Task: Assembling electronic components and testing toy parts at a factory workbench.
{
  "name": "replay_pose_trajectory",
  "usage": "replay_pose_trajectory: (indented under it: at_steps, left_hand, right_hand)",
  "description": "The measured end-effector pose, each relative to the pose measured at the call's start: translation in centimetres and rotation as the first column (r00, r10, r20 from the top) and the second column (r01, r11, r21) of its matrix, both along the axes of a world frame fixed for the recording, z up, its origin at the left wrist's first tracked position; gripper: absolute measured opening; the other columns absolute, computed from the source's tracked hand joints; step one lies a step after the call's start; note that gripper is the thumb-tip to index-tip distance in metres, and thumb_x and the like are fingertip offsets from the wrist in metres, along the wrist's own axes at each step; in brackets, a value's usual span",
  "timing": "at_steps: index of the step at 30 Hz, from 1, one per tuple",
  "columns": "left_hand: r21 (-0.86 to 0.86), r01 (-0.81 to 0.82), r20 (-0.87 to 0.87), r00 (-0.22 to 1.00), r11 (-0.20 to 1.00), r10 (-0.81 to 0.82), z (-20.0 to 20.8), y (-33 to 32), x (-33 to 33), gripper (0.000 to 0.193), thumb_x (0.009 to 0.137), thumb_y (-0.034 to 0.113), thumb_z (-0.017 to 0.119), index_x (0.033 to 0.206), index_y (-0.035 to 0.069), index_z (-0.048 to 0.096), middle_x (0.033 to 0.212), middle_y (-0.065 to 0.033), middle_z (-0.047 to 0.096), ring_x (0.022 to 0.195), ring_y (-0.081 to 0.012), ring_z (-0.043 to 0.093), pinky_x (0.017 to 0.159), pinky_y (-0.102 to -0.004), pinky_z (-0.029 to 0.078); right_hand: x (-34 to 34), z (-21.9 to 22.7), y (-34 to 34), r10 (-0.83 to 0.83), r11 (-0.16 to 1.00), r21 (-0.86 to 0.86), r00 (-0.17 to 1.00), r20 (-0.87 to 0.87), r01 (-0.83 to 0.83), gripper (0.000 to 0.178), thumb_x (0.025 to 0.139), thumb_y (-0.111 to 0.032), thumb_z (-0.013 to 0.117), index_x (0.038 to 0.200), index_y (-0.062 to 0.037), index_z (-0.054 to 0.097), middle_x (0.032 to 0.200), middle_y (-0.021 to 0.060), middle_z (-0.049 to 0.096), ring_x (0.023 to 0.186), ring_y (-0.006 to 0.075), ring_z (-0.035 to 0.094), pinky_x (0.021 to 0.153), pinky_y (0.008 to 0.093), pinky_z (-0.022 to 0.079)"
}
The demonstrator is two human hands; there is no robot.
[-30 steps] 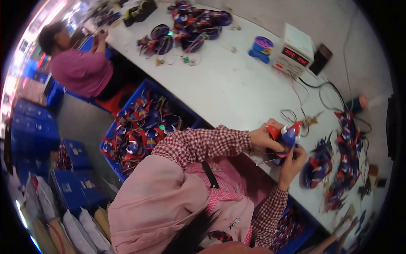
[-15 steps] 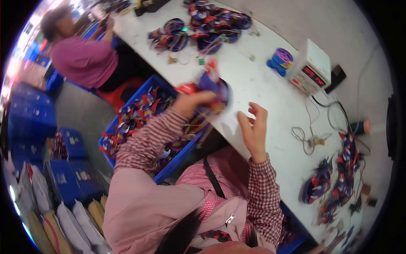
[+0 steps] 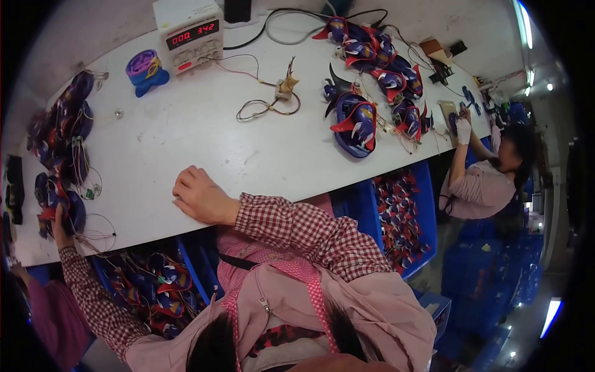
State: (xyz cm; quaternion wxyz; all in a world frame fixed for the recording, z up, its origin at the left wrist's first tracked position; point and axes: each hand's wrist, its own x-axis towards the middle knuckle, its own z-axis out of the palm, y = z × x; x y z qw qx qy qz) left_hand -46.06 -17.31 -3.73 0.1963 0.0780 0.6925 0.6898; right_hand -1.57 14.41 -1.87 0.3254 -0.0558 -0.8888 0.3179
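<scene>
At the far left of the white table (image 3: 186, 130), my left hand (image 3: 60, 228) is closed on a blue-and-red plastic toy shell (image 3: 75, 209) with thin wires. This shell lies against the near end of a pile of similar shells (image 3: 71, 127). My right hand (image 3: 203, 197) rests near the front edge of the table, its fingers curled in and nothing visible in them. Farther right, another blue-and-red shell (image 3: 361, 127) lies beside a dark horned piece (image 3: 338, 84), apart from both hands.
A white power supply (image 3: 189, 37) with a red display stands at the back, beside a blue-and-purple spool (image 3: 145, 71). Its leads reach a small motor-like part (image 3: 284, 88). More shells (image 3: 387, 68) are heaped at right. Blue bins (image 3: 427, 211) hold parts below. A co-worker (image 3: 486, 180) sits at right.
My view has swung to the right. My left hand has carried the toy shell over to the pile at the left. My right hand, raised and spread before, now lies curled on the table.
</scene>
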Motion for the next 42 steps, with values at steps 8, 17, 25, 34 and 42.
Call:
replay_pose_trajectory:
  at_steps: [8, 17, 25, 34, 42]
  left_hand:
    - [-0.298, -0.243, -0.2, 0.961, 0.923, 0.188, 1.1, 1.0, -3.6, 0.082, 0.074, 0.059, 0.063, 0.132, 0.004, 0.045, 0.129, -0.0106, 0.049, 0.113, -0.0221, 0.051, 0.094, -0.0326, 0.04]
    - [-0.122, -0.292, -0.098, 0.955, 0.949, 0.281, 3.0, 2.9, 6.7, 0.082, 0.074, 0.062, 0.061, 0.127, 0.001, 0.049, 0.126, -0.0106, 0.052, 0.105, -0.0219, 0.054, 0.085, -0.0348, 0.042]
    - [-0.499, -0.529, -0.793, 0.598, 0.686, -0.116, 1.0, 5.3, 16.0, 0.046, 0.088, 0.026, 0.06, 0.121, -0.004, 0.049, 0.12, -0.0132, 0.053, 0.105, -0.0229, 0.053, 0.087, -0.0328, 0.044]
    - [-0.321, 0.777, -0.769, 0.119, 0.541, -0.628, 9.9, 40.2, 54.5, 0.08, 0.069, 0.03, 0.076, 0.13, -0.001, 0.036, 0.113, -0.0182, 0.048, 0.107, -0.0329, 0.047, 0.093, -0.042, 0.037]
    - [-0.688, 0.385, -0.702, -0.133, 0.616, -0.7, 9.7, 49.7, 59.0, 0.097, 0.06, 0.046, 0.078, 0.135, 0.004, 0.033, 0.116, -0.0207, 0.045, 0.109, -0.0344, 0.043, 0.091, -0.0441, 0.034]
  right_hand:
    - [0.6, 0.2, 0.0, -0.004, 0.995, -0.1, 0.991, -0.131, -0.009, 0.014, 0.073, -0.006, 0.065, 0.082, -0.0036, 0.055, 0.089, 0.0105, 0.051, 0.088, 0.0287, 0.047, 0.078, 0.0368, 0.041]
    - [4.8, 1.0, 0.6, -0.044, 0.971, -0.238, 0.972, -0.232, -0.013, 0.018, 0.075, -0.006, 0.065, 0.089, -0.0023, 0.056, 0.091, 0.0127, 0.051, 0.089, 0.0294, 0.049, 0.079, 0.0363, 0.043]
    - [22.8, 7.1, 9.0, -0.522, 0.852, -0.169, 0.825, -0.216, 0.495, 0.025, 0.078, 0.004, 0.062, 0.1, 0.0, 0.053, 0.092, 0.0106, 0.053, 0.076, 0.0181, 0.053, 0.069, 0.0263, 0.045]
    - [34.3, 6.3, 12.8, -0.719, 0.627, -0.513, 0.689, -0.092, 0.586, 0.012, 0.086, -0.002, 0.06, 0.096, 0.0014, 0.054, 0.085, 0.0034, 0.054, 0.074, 0.0096, 0.051, 0.067, 0.0218, 0.043]
    - [37.1, 3.9, 11.7, -0.702, 0.633, -0.425, 0.711, 0.037, 0.647, 0.007, 0.09, -0.004, 0.055, 0.095, 0.0, 0.054, 0.083, -0.0017, 0.051, 0.072, 0.0048, 0.046, 0.066, 0.0171, 0.039]
